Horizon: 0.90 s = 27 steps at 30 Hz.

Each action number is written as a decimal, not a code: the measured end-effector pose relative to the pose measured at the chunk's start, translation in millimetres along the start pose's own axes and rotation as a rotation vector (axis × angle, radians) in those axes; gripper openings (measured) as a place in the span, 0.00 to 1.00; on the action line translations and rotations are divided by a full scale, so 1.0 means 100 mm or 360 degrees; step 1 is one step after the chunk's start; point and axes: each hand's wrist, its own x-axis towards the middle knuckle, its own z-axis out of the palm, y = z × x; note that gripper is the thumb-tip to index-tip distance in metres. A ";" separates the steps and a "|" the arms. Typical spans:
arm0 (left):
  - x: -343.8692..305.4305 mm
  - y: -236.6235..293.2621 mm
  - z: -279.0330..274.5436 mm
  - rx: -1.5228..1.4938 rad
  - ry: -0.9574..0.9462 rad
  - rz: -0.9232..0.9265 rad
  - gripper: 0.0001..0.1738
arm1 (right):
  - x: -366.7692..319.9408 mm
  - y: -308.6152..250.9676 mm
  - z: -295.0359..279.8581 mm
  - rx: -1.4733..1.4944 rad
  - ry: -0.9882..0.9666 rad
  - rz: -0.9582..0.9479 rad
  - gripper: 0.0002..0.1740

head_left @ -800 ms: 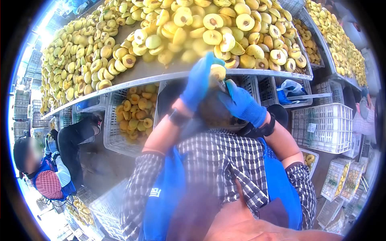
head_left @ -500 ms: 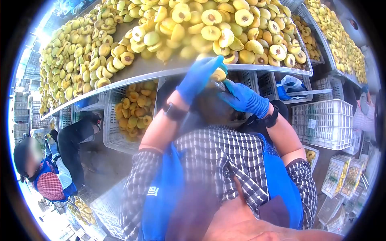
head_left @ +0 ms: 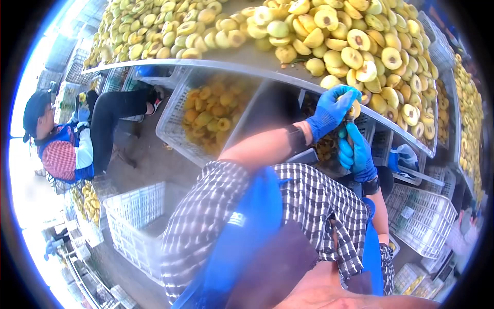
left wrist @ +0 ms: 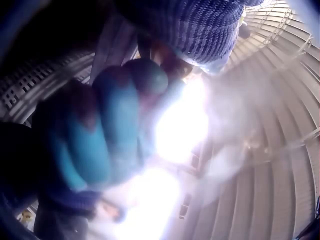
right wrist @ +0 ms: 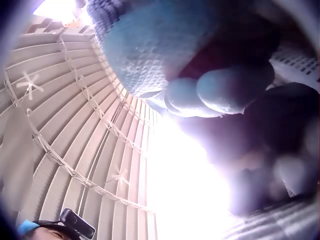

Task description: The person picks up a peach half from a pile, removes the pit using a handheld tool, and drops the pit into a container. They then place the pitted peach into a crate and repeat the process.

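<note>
Left hand (head_left: 332, 109), blue glove, was raised just under the lip of the metal table (head_left: 247, 69), fingers curled tight over a yellow fruit (head_left: 355, 108). Only a sliver of the fruit showed past my fingertips on the side toward my right hand, so I couldn't tell its long axis or which way it faced. Right hand (head_left: 356, 153), also gloved, sat directly below the left and almost touched it, closed in a fist round a thin tool (head_left: 349, 125). The tool's long axis ran from that fist straight up, its tip pointing into the fruit. Both wrist views were washed out by glare, showing only curled glove fingers (left wrist: 100, 145). Halved fruit (head_left: 360, 46) was heaped on the table above both hands. A crate (head_left: 175, 129) of fruit stood under the table, off past my left forearm. White crates (head_left: 422, 216) were stacked beyond my right elbow. Another worker (head_left: 62, 144) sat well away on my left.
</note>
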 end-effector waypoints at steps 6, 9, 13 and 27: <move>0.00 0.18 0.12 -0.0287 0.0314 -0.0216 0.16 | 0.36 0.32 -0.16 -0.0889 0.0158 -0.0855 0.16; -0.08 0.47 0.15 -0.0195 0.0344 -0.0235 0.18 | 0.37 0.31 0.09 -0.0832 0.0196 -0.1115 0.16; 0.00 0.34 0.05 -0.0777 0.0199 -0.0348 0.18 | 0.33 0.22 0.01 -0.1319 0.0229 -0.1066 0.14; -0.15 0.87 -0.88 0.0821 0.0093 0.0716 0.17 | 0.02 0.22 -0.57 -0.2139 0.0209 -0.1117 0.16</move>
